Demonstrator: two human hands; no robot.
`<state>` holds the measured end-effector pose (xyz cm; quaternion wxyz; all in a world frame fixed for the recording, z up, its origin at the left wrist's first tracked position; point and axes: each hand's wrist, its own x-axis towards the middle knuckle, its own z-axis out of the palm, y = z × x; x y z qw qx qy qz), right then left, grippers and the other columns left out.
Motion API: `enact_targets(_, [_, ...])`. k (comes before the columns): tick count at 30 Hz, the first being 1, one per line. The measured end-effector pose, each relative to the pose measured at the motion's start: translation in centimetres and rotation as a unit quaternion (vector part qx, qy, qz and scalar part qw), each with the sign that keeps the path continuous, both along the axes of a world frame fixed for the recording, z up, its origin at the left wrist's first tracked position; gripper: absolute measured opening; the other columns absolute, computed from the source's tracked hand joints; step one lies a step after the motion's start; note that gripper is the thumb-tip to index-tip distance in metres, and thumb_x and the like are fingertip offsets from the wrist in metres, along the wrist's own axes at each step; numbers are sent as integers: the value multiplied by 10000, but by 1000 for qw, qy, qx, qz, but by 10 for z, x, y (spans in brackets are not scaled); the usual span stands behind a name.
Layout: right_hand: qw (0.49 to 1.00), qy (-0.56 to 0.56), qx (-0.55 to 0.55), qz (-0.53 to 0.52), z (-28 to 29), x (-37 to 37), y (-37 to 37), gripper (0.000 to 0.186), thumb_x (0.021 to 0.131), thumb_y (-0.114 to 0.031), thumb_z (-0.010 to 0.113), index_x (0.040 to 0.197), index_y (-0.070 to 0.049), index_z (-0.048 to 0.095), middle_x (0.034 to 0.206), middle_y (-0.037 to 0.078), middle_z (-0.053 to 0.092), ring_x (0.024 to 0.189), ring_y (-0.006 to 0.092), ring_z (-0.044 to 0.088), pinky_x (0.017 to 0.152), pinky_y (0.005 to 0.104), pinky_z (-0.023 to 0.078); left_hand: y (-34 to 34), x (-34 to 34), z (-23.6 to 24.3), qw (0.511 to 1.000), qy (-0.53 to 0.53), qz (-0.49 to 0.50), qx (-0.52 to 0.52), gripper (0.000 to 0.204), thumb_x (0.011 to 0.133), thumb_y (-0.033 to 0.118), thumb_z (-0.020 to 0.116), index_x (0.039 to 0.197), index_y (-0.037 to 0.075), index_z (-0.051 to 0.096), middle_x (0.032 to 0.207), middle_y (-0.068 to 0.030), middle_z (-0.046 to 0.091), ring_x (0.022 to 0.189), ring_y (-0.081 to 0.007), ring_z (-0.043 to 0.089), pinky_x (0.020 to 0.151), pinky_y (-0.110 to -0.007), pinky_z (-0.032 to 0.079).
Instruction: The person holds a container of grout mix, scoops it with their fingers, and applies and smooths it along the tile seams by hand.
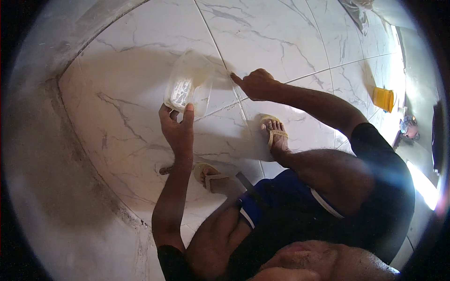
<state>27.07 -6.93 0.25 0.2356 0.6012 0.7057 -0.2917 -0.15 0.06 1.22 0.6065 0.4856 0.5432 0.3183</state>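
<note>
A clear plastic tub (pixel 187 77) with whitish residue inside is tilted in my left hand (pixel 178 133), which grips its near rim between thumb and fingers. Over to its right, my right hand (pixel 257 85) stretches out its index finger while the other fingers curl in, and nothing shows in them. That fingertip is at the dark joint (pixel 238 93) between the marbled white floor tiles (pixel 290 51), close to where joints cross; whether it touches the tile is hard to tell.
A rough grey wall base (pixel 70 126) borders the tiles on the left. By my sandalled left foot lies a dark stick-like piece (pixel 165 170). A yellow container (pixel 383 99) stands at the right, and a crumpled plastic sheet or bag (pixel 357 13) lies at the far right.
</note>
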Motion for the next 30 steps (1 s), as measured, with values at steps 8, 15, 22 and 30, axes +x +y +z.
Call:
enact_targets(8, [999, -8, 20, -37, 1, -1, 11, 713, 854, -101, 564, 1510, -22, 294, 714, 129, 676, 666, 328, 681, 665, 493, 520, 0, -6, -5, 999, 5, -22, 29, 581, 855, 144, 765, 1293, -74, 452, 1249, -179, 539, 1146, -256, 574, 993, -366, 495])
enact_targets(15, [998, 50, -2, -32, 2, -5, -17, 734, 818, -54, 540, 1507, -6, 293, 714, 142, 670, 648, 316, 673, 622, 491, 509, 1, -4, -3, 1000, 12, -20, 20, 593, 850, 134, 772, 1299, -66, 440, 1253, -178, 536, 1139, -244, 575, 954, -356, 538])
enact_targets(22, [999, -10, 42, 13, -1, 0, -4, 706, 884, -141, 578, 1496, 36, 274, 703, 121, 678, 644, 289, 689, 585, 435, 535, 0, 0, 7, 1000, 0, -22, 2, 589, 854, 110, 762, 1297, -70, 420, 1255, -177, 526, 1126, -235, 572, 885, -322, 579])
enact_targets(30, [1000, 7, 11, 11, 4, 1, -14, 696, 889, -148, 570, 1496, 24, 275, 693, 124, 678, 637, 302, 693, 586, 453, 541, -2, -2, 10, 999, -16, -28, 17, 601, 859, 112, 760, 1310, -74, 409, 1247, -171, 517, 1133, -238, 561, 907, -325, 567])
